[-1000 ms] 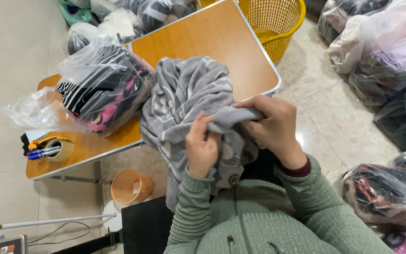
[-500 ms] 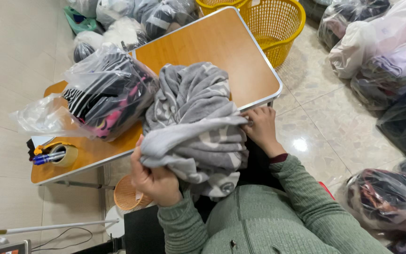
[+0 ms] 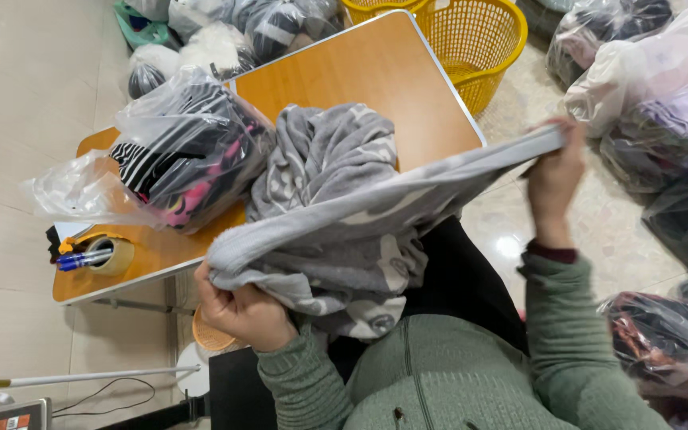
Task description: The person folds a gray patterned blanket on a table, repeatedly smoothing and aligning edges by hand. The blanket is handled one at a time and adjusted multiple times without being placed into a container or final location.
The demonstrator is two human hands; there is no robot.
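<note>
**Grey garment stretched between both hands**

Over the near edge of the wooden table (image 3: 376,72), a grey patterned fleece garment (image 3: 344,231) is pulled taut. Left hand (image 3: 240,310) clenched on one end, low by the table edge; right hand (image 3: 555,179) gripping the other end, raised. Bagged clothing (image 3: 185,151) lies on the table beside it; yellow basket (image 3: 479,40) stands beyond.

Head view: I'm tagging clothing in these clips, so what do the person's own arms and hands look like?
Both arms wear sage-green ribbed knit sleeves. The right sleeve shows a dark maroon cuff underneath at the wrist. The left hand and right hand are bare: no gloves, and no rings or watch visible.
</note>
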